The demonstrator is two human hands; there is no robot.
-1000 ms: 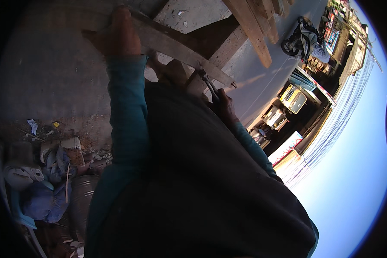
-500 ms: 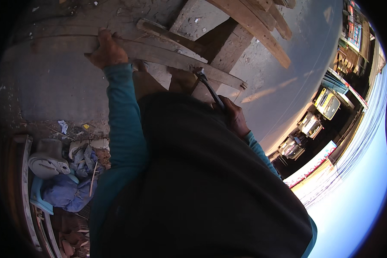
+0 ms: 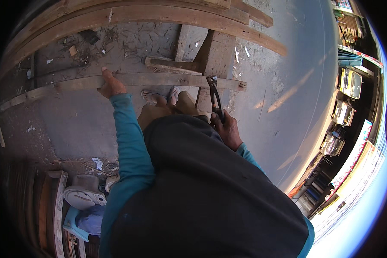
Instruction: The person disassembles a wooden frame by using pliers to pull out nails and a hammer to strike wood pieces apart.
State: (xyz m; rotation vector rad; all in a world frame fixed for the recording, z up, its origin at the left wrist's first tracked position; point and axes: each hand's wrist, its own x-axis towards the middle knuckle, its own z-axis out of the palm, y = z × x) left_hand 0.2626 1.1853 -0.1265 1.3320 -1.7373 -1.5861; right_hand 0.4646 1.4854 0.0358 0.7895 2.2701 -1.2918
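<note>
A long, narrow wooden board [image 3: 159, 78] stretches across in front of me. My left hand [image 3: 112, 85] is closed round its near edge, left of the middle, with the thumb on top. Low by my lap, my right hand [image 3: 228, 130] is wrapped round the dark handle of a hammer [image 3: 219, 101]. The metal hammer head lies over the board near its right end; whether it touches the wood I cannot tell. The handle looks doubled, perhaps by blur. My feet in sandals [image 3: 173, 95] show just behind the board.
Long timber beams [image 3: 159, 15] lie across the far side. A broad plank [image 3: 219, 53] and a shorter timber piece [image 3: 170, 64] sit beyond the board. At lower left are a grey plastic container [image 3: 82, 189] and a light-blue plastic piece [image 3: 75, 223]. Parked vehicles [image 3: 350, 84] line the right.
The view has tilted, showing more of the far beams. The hammer head has come over the board and its handle stands more upright in view. Both hands keep their holds.
</note>
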